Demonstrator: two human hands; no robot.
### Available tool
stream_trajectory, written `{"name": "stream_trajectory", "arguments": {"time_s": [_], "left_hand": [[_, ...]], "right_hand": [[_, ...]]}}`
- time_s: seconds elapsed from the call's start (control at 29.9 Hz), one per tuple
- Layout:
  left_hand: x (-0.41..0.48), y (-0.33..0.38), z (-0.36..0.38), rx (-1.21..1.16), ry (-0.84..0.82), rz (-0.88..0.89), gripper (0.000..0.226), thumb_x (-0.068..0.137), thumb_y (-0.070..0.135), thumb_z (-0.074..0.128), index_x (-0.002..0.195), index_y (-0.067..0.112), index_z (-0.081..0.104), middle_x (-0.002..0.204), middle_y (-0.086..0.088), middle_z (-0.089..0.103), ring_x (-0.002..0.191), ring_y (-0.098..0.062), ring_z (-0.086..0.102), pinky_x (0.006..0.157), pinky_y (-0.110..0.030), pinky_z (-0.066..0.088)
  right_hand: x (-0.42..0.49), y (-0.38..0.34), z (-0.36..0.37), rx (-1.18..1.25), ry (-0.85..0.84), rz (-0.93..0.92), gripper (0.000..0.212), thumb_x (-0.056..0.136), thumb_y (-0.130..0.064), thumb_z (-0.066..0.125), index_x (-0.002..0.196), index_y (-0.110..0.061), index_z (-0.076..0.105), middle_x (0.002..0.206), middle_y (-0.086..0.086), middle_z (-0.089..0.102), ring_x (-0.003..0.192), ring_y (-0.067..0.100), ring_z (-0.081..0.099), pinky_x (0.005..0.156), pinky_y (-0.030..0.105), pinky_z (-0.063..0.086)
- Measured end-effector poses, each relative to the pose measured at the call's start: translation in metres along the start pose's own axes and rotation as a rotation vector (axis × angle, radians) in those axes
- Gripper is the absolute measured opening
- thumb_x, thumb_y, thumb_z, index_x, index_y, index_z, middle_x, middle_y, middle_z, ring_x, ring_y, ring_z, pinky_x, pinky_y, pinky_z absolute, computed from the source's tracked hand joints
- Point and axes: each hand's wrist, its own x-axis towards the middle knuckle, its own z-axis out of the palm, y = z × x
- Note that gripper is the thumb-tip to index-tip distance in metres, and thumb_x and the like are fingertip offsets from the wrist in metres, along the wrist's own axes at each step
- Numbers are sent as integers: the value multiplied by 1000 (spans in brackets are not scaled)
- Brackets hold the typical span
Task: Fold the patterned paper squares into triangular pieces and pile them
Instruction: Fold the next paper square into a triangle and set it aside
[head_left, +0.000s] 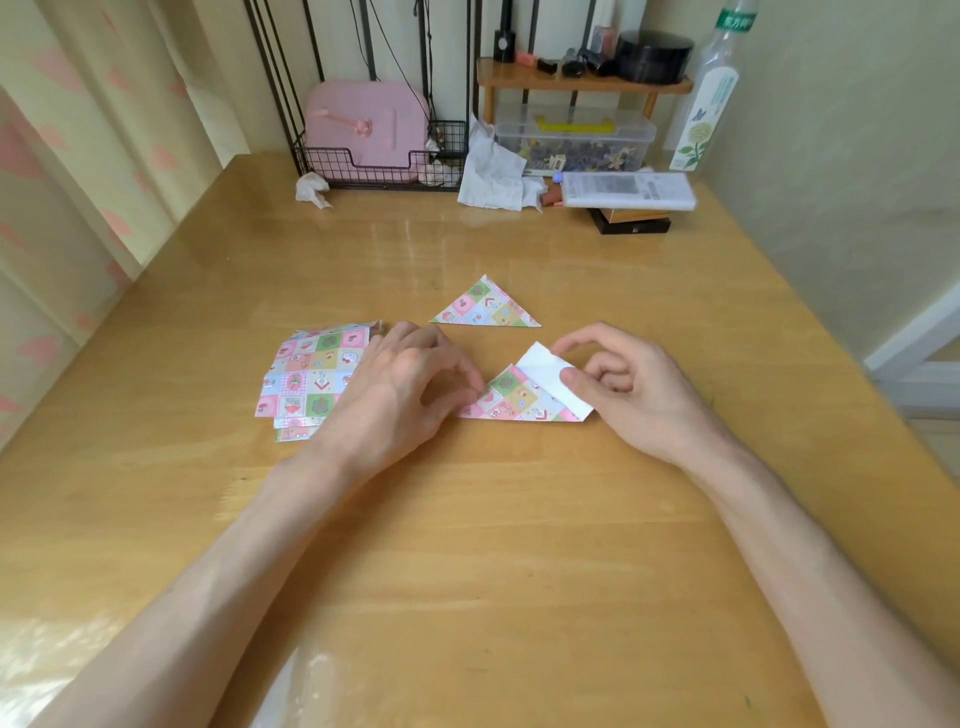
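A stack of unfolded patterned paper squares (306, 379) lies on the wooden table (467, 545) at the left. One finished folded triangle (488, 307) rests farther back in the middle. Between my hands sits a half-folded patterned sheet (519, 397) with its white underside flap turned up at the right. My left hand (410, 384) presses its fingertips on the sheet's left corner, fingers curled. My right hand (623, 384) pinches the white flap between thumb and forefinger.
At the back stand a wire basket with a pink case (366, 135), crumpled tissues (493, 171), a clear plastic box (574, 137) under a small wooden shelf (582, 80), a tall bottle (709, 93) and a flat white box on dark boxes (628, 189).
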Motion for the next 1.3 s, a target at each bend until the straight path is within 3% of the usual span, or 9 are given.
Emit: {"name": "stream_trajectory", "arguments": {"time_s": [0.13,0.23,0.33,0.4,0.5,0.6,0.97,1.14,1.3], "left_hand": [[2,10,-8,-88,20,39,23,92,57,66,104,38,69,96,16,59,96,-9,57,86,-43,48],[0,17,-9,-21,-27,122,24,89,46,74,111,38,69,98,17,57,92,-1,55,83,-39,49],[0,16,-8,3,17,86,13,93,31,73,104,38,71,93,18,57,80,1,54,71,-40,51],[0,15,-8,-24,41,42,9,93,28,72,96,36,72,91,15,59,78,-6,58,66,-40,52],[-2,16,-10,-80,56,-12,9,86,25,64,86,34,67,90,12,60,82,-11,62,67,-39,51],[-2,22,-10,-119,47,-21,7,84,28,56,82,32,61,89,11,60,85,-13,62,70,-39,50],[-4,4,-6,-64,-190,55,8,90,43,70,95,37,71,97,20,65,100,-6,57,88,-36,50],[-4,8,-6,-81,-195,44,8,87,48,70,89,41,71,96,21,65,99,-5,58,90,-38,49],[-4,10,-8,-109,-223,2,5,85,39,77,85,40,72,96,21,65,102,-3,58,91,-36,48]], "right_hand": [[-2,-8,8,185,159,125,5,95,-27,71,93,-23,74,73,-7,72,57,15,67,60,19,46],[-4,-13,13,202,41,125,19,88,-39,78,99,-24,74,87,-9,77,70,15,75,66,14,50],[-9,-13,11,6,-58,2,27,81,-30,86,106,-28,75,97,-14,76,76,4,71,63,8,44],[-11,-14,11,-142,-16,-118,18,85,-17,81,100,-27,78,87,-17,75,73,0,68,60,6,39],[-13,-13,15,-347,57,-300,17,84,-18,75,93,-31,81,69,-23,61,64,6,57,60,19,43],[-13,-10,19,-431,33,-391,15,84,-24,75,95,-33,80,84,-17,56,73,5,51,65,33,50],[-10,-4,17,-295,-226,-311,11,90,-35,76,101,-35,80,100,-18,64,106,8,56,94,25,44],[-5,-1,22,-157,-195,-225,7,94,-32,73,95,-32,79,95,-14,66,97,11,61,81,15,39],[-3,0,33,-128,-123,-164,2,88,-32,78,86,-33,77,85,-10,66,87,12,60,82,27,49]]}}
